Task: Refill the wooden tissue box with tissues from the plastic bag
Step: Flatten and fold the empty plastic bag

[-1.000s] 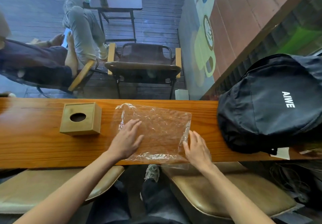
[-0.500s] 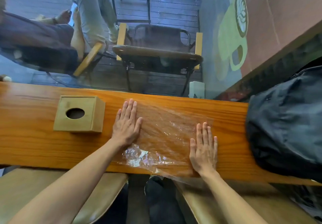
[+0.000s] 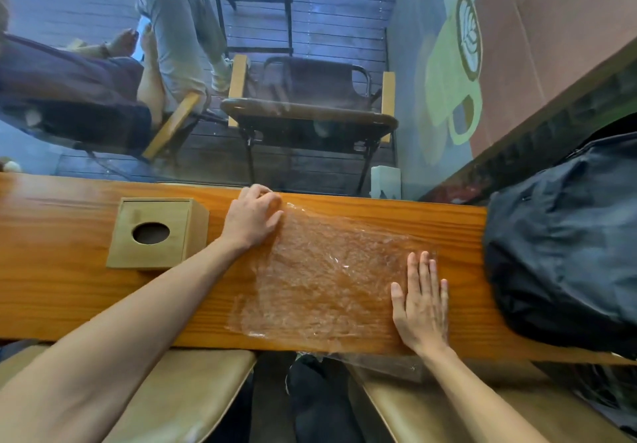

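A clear, crinkled plastic bag (image 3: 331,270) lies flat on the wooden counter (image 3: 69,297), its near edge hanging over the front. No tissues show inside it. My left hand (image 3: 253,216) rests at the bag's far left corner with the fingers curled onto the plastic. My right hand (image 3: 422,301) lies flat, fingers together, on the bag's near right part. The wooden tissue box (image 3: 157,232) stands to the left of my left hand, its oval hole facing up and dark inside.
A black backpack (image 3: 565,235) fills the right end of the counter. Padded stools (image 3: 193,397) sit below the front edge. Beyond the window, a chair (image 3: 310,115) and a seated person (image 3: 86,91) are on a deck.
My left hand slid from the bag's middle left up to its far left corner and curled its fingers. The right hand stayed pressed flat on the right side. The bag lies flatter.
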